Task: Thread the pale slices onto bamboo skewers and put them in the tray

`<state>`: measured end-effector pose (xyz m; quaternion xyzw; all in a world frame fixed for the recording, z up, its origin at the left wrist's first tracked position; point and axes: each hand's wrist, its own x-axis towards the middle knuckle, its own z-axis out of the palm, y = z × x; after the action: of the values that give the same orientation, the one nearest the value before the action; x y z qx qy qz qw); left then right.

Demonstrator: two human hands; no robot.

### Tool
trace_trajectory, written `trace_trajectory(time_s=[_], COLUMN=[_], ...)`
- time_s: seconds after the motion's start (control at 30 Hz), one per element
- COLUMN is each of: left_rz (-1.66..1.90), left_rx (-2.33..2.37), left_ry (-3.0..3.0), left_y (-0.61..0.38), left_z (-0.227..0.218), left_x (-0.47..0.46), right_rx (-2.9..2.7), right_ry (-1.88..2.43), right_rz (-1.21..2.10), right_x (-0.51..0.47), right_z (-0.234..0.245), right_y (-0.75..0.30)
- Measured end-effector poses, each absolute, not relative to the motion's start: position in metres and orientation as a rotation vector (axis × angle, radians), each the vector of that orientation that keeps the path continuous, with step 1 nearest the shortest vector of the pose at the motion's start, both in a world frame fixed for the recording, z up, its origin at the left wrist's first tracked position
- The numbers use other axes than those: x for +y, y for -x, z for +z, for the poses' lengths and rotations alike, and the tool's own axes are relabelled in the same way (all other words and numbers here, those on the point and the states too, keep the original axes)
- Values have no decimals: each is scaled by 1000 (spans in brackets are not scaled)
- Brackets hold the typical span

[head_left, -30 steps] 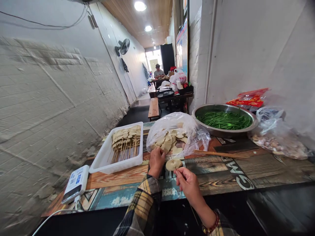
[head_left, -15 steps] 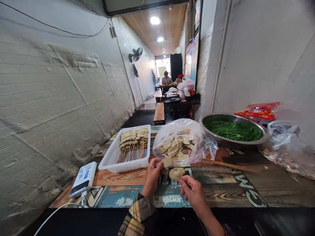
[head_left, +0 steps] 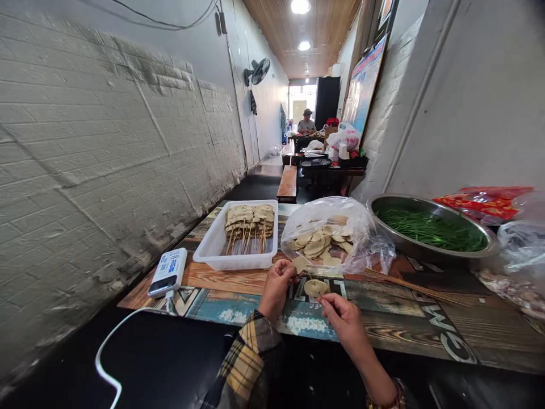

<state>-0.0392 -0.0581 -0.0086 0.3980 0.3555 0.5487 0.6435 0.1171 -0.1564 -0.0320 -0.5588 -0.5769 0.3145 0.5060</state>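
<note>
My left hand (head_left: 276, 284) pinches a pale round food slice (head_left: 300, 263) just in front of a clear plastic bag (head_left: 336, 236) full of the same slices. My right hand (head_left: 346, 319) is closed on a thin bamboo skewer that carries slices (head_left: 315, 287) at its tip. Both hands hover over the patterned wooden table (head_left: 383, 318). To the left stands a white plastic tray (head_left: 238, 250) holding several finished skewers (head_left: 249, 222).
A steel basin of green stalks (head_left: 430, 228) stands at the right, with loose skewers (head_left: 417, 286) in front and plastic bags (head_left: 517, 258) beyond. A white device with cable (head_left: 168, 272) lies at the left. A brick wall runs along the left. A person sits far down the corridor (head_left: 305, 122).
My left hand has drawn a slice out of the bag and brought it toward the skewer. The camera has shifted, so the table now sits further right and lower.
</note>
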Motion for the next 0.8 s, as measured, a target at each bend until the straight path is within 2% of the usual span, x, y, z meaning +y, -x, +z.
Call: trace_trajectory(time_s=[0.17, 0.8], left_rz=[1236, 1245], left_rx=[811, 763], left_ry=[-905, -886], left_y=[37, 36], left_z=[-7, -4], left_x=[-60, -59], right_rx=[-1477, -1562], right_ry=[1372, 1473], right_rz=[590, 644], right_x=[-158, -156], right_z=[-27, -30], right_y=[-116, -117])
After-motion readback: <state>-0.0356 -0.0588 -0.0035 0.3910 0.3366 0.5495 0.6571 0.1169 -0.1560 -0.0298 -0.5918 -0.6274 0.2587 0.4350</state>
